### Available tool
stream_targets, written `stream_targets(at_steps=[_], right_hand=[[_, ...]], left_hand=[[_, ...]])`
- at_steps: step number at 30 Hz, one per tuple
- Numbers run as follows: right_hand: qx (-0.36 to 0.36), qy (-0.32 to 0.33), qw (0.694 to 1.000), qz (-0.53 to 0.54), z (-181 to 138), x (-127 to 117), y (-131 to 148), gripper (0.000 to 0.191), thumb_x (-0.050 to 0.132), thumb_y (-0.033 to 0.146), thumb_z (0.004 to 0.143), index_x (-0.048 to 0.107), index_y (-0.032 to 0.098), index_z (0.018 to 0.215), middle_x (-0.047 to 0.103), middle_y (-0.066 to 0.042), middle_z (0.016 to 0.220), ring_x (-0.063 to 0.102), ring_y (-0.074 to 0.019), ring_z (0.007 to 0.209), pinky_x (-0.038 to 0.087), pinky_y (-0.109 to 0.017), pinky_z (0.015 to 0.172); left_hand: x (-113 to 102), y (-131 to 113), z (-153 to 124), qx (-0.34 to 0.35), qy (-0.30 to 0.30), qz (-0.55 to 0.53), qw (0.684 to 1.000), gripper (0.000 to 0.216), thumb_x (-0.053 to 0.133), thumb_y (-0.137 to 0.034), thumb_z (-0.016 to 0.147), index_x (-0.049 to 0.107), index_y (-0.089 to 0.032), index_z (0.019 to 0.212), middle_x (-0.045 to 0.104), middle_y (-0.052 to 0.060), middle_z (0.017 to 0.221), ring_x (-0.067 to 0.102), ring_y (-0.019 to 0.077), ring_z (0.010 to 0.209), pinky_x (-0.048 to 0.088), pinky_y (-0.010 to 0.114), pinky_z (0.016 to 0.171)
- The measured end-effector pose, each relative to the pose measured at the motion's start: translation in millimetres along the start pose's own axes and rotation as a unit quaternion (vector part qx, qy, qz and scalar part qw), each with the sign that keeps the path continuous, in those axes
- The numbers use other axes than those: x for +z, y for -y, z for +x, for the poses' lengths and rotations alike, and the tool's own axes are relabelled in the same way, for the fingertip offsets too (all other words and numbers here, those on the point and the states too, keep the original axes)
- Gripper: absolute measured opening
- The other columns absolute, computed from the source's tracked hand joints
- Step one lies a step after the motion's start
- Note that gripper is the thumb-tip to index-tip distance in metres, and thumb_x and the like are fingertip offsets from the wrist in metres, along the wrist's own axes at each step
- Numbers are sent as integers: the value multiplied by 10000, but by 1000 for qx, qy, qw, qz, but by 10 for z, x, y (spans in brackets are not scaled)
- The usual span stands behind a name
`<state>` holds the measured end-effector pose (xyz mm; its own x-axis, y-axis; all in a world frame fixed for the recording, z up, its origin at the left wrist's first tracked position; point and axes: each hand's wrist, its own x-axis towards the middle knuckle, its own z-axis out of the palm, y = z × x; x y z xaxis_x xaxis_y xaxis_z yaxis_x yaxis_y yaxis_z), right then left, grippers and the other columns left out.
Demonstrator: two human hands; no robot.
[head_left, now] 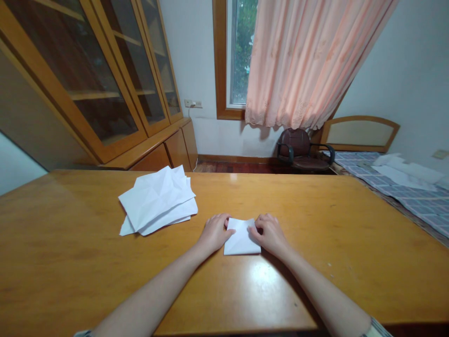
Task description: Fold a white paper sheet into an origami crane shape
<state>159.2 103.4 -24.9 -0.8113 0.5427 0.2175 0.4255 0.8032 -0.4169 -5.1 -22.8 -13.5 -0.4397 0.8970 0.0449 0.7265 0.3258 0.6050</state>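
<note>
A small folded sheet of white paper (242,241) lies on the wooden table in front of me, its near edge straight. My left hand (216,231) grips its left side, thumb on top and fingers curled at the far corner. On the opposite side, my right hand (268,232) pinches the right edge in the same way, thumb over the paper. The fingertips of both hands are partly hidden behind the sheet. To the left of my left hand rests a loose pile of creased white paper sheets (157,199).
The wooden table (87,281) spans the foreground. Beyond it stand a glass-doored cabinet (105,70) at the left, a brown armchair (296,147) under a pink curtain (301,61), and a bed (393,182) with a checked cover at the right.
</note>
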Motion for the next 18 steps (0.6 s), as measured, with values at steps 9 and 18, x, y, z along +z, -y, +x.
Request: stream_targets(at_steps=[9,18], right_hand=[[99,-127,934,319,76,35,-94,451,643,450,733,470,210,1074,529,-77,1020,556,-181,801,486,-345,721],[126,36,826,548,51,-50,0,399,660,526,714,674,147,838,681,-48,774,599,-188,721,458,-301,673]], left_hand=[[53,67,49,19,-33,-325,945,266,572,-396,792,598,-152,894,677,50,879,633,194,825,499,289,723],[56,-31,-3,15,-16,-418,908,324,630,-415,777,606,-142,950,702,65,909,652,209,853,506,275,724]])
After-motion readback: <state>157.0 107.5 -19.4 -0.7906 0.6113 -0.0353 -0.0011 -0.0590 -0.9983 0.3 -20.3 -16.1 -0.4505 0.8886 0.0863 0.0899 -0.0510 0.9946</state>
